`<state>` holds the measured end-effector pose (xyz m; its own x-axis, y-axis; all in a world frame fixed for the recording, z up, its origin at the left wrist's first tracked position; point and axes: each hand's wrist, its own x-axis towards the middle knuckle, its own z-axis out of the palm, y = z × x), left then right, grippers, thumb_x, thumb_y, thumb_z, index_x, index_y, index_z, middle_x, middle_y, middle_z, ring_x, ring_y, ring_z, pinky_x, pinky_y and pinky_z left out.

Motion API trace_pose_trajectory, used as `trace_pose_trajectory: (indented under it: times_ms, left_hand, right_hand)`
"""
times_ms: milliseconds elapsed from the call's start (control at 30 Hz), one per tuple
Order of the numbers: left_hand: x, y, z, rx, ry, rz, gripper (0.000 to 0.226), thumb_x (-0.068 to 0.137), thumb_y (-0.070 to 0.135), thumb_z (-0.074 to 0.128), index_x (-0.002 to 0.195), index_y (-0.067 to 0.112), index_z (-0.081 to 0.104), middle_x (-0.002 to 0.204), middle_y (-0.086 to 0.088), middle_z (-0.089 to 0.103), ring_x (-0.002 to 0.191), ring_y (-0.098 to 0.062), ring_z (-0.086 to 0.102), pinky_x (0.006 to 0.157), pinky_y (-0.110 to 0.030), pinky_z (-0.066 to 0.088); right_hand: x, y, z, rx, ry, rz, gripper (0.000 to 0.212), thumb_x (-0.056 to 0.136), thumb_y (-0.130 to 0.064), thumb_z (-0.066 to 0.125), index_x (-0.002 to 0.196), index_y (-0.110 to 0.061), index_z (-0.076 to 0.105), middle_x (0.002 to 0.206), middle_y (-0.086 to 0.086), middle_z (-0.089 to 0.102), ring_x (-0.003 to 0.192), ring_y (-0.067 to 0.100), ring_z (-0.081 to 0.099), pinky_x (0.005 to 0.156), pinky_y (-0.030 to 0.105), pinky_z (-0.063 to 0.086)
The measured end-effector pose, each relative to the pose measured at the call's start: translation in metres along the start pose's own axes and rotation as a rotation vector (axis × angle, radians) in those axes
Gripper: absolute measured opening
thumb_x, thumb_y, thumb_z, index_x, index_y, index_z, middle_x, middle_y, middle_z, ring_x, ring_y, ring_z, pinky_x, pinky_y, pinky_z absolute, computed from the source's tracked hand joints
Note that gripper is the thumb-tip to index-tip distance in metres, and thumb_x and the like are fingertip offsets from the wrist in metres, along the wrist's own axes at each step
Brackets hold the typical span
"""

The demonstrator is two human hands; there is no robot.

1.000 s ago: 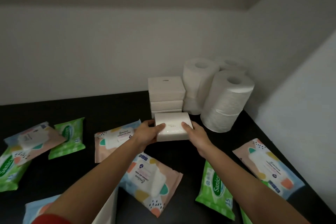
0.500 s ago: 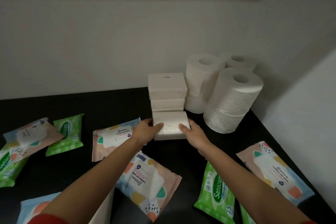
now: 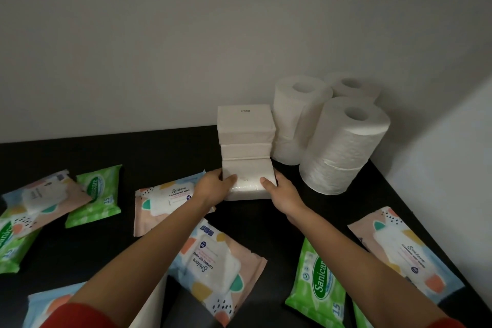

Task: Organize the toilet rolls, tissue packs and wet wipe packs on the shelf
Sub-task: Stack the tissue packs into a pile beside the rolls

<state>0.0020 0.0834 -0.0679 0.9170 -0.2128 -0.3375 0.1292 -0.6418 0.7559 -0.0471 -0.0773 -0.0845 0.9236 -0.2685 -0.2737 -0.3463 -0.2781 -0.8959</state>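
A white tissue pack (image 3: 249, 174) lies on the black shelf (image 3: 159, 152), pressed against the front of a stack of white tissue packs (image 3: 245, 132). My left hand (image 3: 213, 186) grips its left side and my right hand (image 3: 279, 189) grips its right side. Stacked toilet rolls (image 3: 343, 146) stand in the back right corner, just right of the tissue stack. Pastel wet wipe packs (image 3: 166, 200) and green wet wipe packs (image 3: 318, 282) lie scattered over the shelf.
White walls close the shelf at the back and right (image 3: 439, 141). More wipe packs lie at far left (image 3: 45, 197) and at the right edge (image 3: 407, 250). A white sheet or bag (image 3: 149, 309) sits at the front under my left arm.
Both hands have pushed the tissue pack back along the shelf until it touches the front of the tissue stack.
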Motion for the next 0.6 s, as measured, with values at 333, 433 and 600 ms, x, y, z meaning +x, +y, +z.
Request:
trace_pose_trajectory:
  times_ms: [333,433,600]
  left_hand:
    - [0.001,0.001,0.000,-0.001,-0.004,-0.015,0.049,0.097,0.034,0.049,0.140,0.012,0.042,0.136,-0.010,0.053,0.123,-0.027,0.051,0.100,-0.038,0.043]
    - [0.002,0.000,-0.002,-0.039,0.003,-0.010,0.052,0.096,0.036,0.051,0.141,0.012,0.042,0.137,-0.010,0.053,0.123,-0.026,0.051,0.102,-0.039,0.043]
    - [-0.003,-0.003,-0.012,-0.063,0.075,-0.009,0.058,0.094,0.033,0.056,0.145,0.014,0.036,0.138,-0.009,0.052,0.125,-0.024,0.050,0.100,-0.037,0.042]
  right_hand:
    - [0.002,0.000,0.000,0.024,0.016,0.016,0.051,0.098,-0.026,0.048,0.147,-0.019,0.032,0.140,0.004,0.048,0.128,0.020,0.045,0.097,0.025,0.035]
    - [0.002,0.001,0.002,0.025,0.051,0.027,0.058,0.096,-0.030,0.051,0.148,-0.017,0.029,0.143,0.005,0.045,0.130,0.021,0.043,0.098,0.026,0.034]
    - [-0.001,-0.002,0.006,-0.010,0.238,-0.010,0.066,0.087,-0.033,0.063,0.144,-0.014,0.034,0.143,0.007,0.041,0.132,0.024,0.039,0.109,0.038,0.035]
